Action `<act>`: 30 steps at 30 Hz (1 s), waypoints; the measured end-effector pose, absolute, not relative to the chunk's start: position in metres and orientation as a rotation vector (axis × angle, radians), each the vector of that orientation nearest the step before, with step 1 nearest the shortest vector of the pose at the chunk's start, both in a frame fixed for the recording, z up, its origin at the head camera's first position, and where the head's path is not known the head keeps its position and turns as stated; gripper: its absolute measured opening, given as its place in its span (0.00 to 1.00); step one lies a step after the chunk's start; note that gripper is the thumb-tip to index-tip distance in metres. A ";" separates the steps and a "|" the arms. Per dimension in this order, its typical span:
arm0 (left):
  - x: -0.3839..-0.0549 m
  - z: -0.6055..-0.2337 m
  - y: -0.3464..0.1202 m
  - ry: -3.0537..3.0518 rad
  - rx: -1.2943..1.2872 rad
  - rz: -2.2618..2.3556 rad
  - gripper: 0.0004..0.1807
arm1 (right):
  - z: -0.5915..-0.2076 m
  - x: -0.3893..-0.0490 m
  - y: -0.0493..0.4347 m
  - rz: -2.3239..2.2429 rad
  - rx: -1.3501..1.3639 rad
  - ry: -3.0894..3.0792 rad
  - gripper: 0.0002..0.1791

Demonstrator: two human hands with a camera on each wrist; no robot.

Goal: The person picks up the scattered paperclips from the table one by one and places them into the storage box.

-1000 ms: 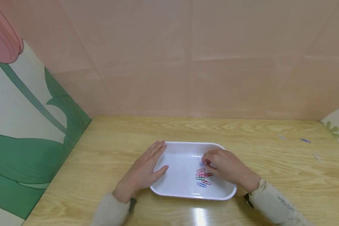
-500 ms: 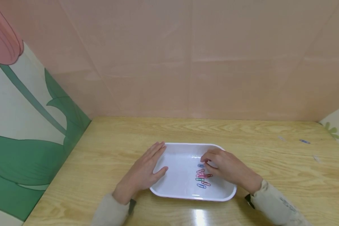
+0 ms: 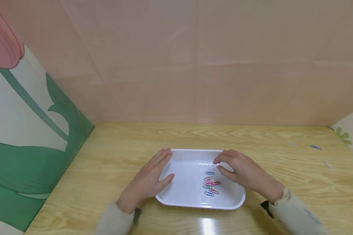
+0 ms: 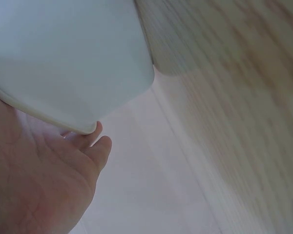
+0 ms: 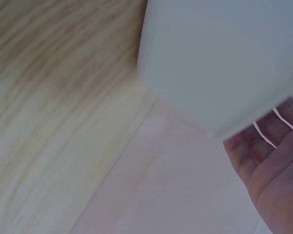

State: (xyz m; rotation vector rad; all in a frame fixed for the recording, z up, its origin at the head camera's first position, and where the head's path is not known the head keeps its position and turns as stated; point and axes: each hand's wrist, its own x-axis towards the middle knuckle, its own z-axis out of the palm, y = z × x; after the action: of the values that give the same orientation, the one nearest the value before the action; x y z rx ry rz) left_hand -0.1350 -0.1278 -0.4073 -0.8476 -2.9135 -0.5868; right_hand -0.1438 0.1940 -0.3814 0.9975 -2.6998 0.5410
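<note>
A white rectangular tray (image 3: 182, 195) sits on the table in front of me. Toward its right half lie several coloured paper clips: a blue paper clip (image 3: 209, 173) at the top, pink and red paper clips (image 3: 216, 183) in the middle, a green paper clip (image 3: 206, 187), and blue ones (image 3: 209, 194) lowest. My left hand (image 3: 147, 178) rests along the tray's left rim with its fingers straight. Over the right side of the tray is my right hand (image 3: 244, 169), thumb and forefinger apart and nothing showing between them. Both wrist views catch the tray's outer wall (image 4: 78, 63) from below.
On the wooden table (image 3: 120, 140), at the far right, lie a dark blue paper clip (image 3: 315, 147) and two pale paper clips (image 3: 292, 144). A pinkish wall covering (image 3: 164, 81) rises behind the table. A flower-painted panel (image 3: 26, 114) stands at the left.
My right thumb and forefinger have parted from the top blue paper clip, and the hand has drawn back to the right. The clip lies on the tray floor. My left hand stays put.
</note>
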 end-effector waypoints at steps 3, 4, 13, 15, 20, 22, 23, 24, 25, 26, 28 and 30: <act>-0.135 -0.408 -0.128 -2.913 -0.848 -0.584 0.39 | -0.380 -0.144 0.200 0.517 1.002 -2.647 0.09; -0.135 -0.408 -0.128 -2.913 -0.848 -0.585 0.39 | -0.379 -0.144 0.203 0.508 0.996 -2.640 0.09; -0.135 -0.406 -0.127 -2.919 -0.846 -0.580 0.39 | -0.372 -0.139 0.226 0.473 0.867 -2.657 0.10; -0.135 -0.406 -0.127 -2.925 -0.842 -0.579 0.39 | -0.372 -0.138 0.232 0.463 0.849 -2.632 0.11; -0.135 -0.406 -0.127 -2.932 -0.834 -0.570 0.39 | -0.374 -0.137 0.248 0.426 0.832 -2.563 0.14; -0.135 -0.406 -0.127 -2.931 -0.834 -0.569 0.39 | -0.374 -0.137 0.254 0.415 0.827 -2.549 0.15; -0.135 -0.406 -0.127 -2.930 -0.835 -0.571 0.39 | -0.375 -0.136 0.257 0.412 0.825 -2.546 0.15; -0.135 -0.406 -0.127 -2.930 -0.835 -0.571 0.39 | -0.375 -0.136 0.260 0.412 0.820 -2.546 0.15; -0.135 -0.406 -0.127 -2.934 -0.832 -0.572 0.39 | -0.376 -0.136 0.263 0.407 0.810 -2.548 0.15; -0.135 -0.406 -0.127 -2.935 -0.830 -0.571 0.39 | -0.376 -0.135 0.266 0.401 0.799 -2.548 0.15; -0.135 -0.406 -0.127 -2.940 -0.826 -0.572 0.39 | -0.378 -0.135 0.271 0.392 0.775 -2.551 0.16; -0.135 -0.406 -0.127 -2.942 -0.822 -0.569 0.39 | -0.379 -0.134 0.277 0.384 0.759 -2.554 0.16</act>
State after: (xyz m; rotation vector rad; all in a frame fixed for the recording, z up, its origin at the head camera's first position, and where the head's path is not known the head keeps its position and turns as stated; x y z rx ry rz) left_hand -0.1347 -0.1268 -0.4063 -0.8224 -2.9422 -0.5694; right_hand -0.1339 0.2768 -0.3794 0.7590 -2.5539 0.3840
